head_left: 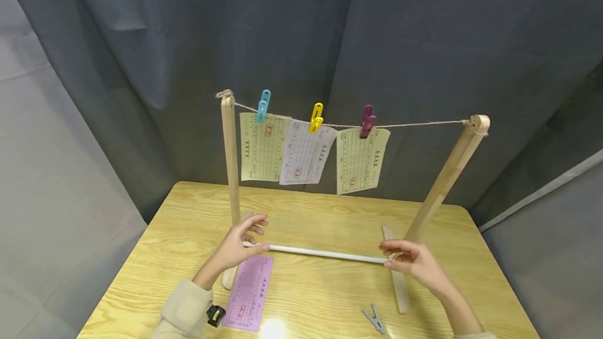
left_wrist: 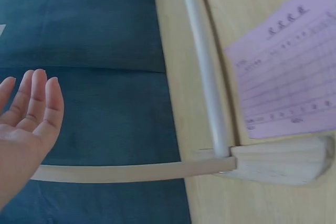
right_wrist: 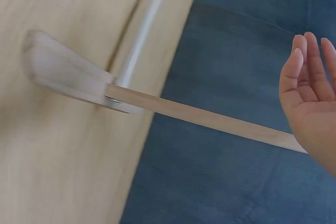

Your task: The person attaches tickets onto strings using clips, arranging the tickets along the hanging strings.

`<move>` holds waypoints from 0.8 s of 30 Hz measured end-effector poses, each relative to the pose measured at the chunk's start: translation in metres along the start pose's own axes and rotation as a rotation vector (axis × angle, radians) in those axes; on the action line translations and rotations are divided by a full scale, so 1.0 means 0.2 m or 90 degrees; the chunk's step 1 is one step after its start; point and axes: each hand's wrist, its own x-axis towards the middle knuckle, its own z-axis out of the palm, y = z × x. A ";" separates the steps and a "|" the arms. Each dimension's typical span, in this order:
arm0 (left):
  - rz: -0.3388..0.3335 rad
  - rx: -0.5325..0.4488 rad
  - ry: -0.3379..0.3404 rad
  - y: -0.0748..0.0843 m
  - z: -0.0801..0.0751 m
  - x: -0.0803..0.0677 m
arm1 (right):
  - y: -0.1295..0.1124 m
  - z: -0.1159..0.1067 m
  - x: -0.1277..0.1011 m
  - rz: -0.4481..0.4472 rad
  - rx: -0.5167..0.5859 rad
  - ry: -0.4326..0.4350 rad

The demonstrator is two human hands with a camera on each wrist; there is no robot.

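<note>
White rod (head_left: 325, 253) lies left-right between both hands' fingertips.

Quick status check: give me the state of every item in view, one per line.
left hand: fingertips on the white rod's end
right hand: fingertips at the rod's other end
white rod: horizontal between the stand's feet
three papers: clipped to the string
pink paper: flat on table
grey peg: loose on table
</note>
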 end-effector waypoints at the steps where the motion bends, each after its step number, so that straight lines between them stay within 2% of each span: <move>1: -0.002 0.003 -0.004 -0.01 0.00 0.00 | 0.01 0.01 -0.01 0.002 0.007 -0.006; 8: 0.007 0.091 -0.007 -0.28 0.02 -0.04 | 0.10 0.04 -0.08 0.045 0.073 -0.050; 14: 0.000 0.120 -0.001 -0.37 0.02 -0.09 | 0.17 0.07 -0.13 0.073 0.096 -0.061; 20: -0.052 0.155 0.003 -0.45 0.02 -0.12 | 0.28 0.09 -0.17 0.094 0.129 -0.092; 24: -0.077 0.188 0.002 -0.50 0.02 -0.14 | 0.38 0.10 -0.20 0.047 0.154 -0.130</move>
